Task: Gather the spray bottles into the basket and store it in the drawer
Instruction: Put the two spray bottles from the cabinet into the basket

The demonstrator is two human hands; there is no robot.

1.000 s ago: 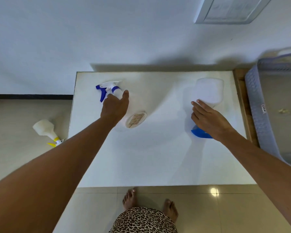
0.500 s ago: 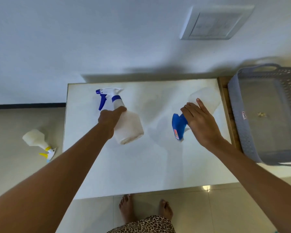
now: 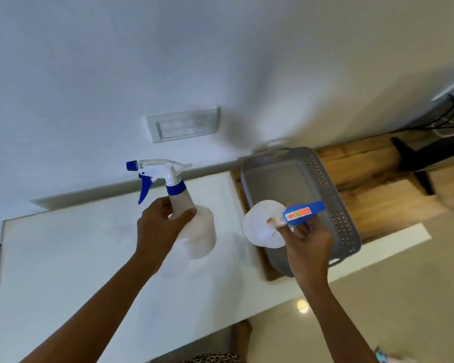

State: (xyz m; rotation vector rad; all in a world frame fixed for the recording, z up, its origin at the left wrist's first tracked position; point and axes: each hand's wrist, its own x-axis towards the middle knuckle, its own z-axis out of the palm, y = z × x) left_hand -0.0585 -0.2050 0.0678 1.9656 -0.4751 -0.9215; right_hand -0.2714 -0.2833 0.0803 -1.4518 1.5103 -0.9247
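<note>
My left hand (image 3: 159, 233) has its grip wrapped around the neck of a spray bottle (image 3: 192, 224), just under the blue collar, thumb on one side and fingers on the other. The bottle is upright and lifted off the white tabletop (image 3: 89, 258); its white and blue trigger head sits above my grip with the nozzle pointing away to the left, and its cloudy round body hangs below and to the right of my knuckles.

My right hand (image 3: 308, 247) has its grip closed on a second spray bottle (image 3: 262, 224), pinched at the blue trigger head. This one is tipped over on its side in the air: its round white base faces me, left of my grip, and the blue head with a small coloured label pokes out to the right above my fingers.

Right behind and beyond my right grip sits the grey basket (image 3: 336, 205), with perforated side walls and nothing I can make out inside it. The tipped bottle overlaps its near left edge in my view, though I cannot tell whether it is over the rim or just short of it. The basket rests on a wooden surface (image 3: 378, 200) that runs off to the right of my grip, right beside the tabletop's edge. The picture is somewhat blurred.
</note>
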